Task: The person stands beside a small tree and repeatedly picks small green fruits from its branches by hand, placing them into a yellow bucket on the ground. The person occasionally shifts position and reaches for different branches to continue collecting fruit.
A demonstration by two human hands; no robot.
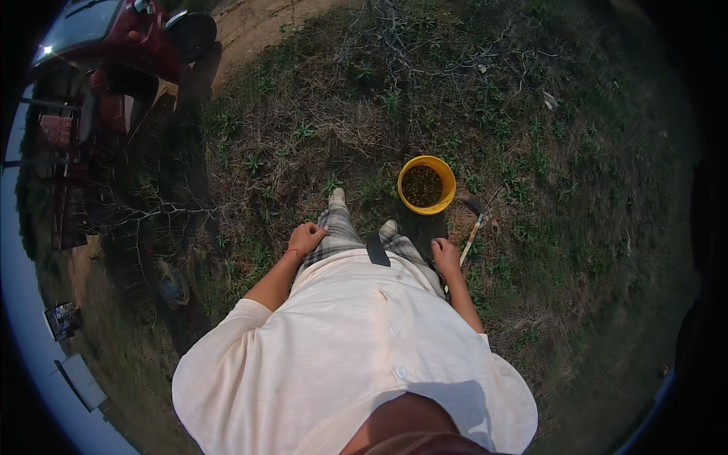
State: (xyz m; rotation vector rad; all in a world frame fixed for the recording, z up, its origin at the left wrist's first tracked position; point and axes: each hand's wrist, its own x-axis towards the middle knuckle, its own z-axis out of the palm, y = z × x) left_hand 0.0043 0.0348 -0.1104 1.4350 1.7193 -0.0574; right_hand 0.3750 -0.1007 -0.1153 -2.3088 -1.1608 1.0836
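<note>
My left hand (306, 239) hangs against the thigh of my checked trousers (336, 230), a thin red band at its wrist. Its palm side is hidden, so I cannot tell if it grips the cloth. On the other side of my body my right hand (446, 257) is curled, with nothing seen in it. Past that hand runs the pale handle of a hoe-like tool (471, 238), its dark metal head lying near the bucket. In front of my right foot stands a yellow plastic bucket (405, 199), partly filled with small round greenish-brown fruits or nuts (422, 185).
Rough ground (341, 131) with weeds and dry grass surrounds me. Bare thorny branches (153, 213) lie to the left, with more dry twigs (455, 68) ahead. A red three-wheeled cargo vehicle (122, 51) stands at the upper left beside a dirt track (250, 40).
</note>
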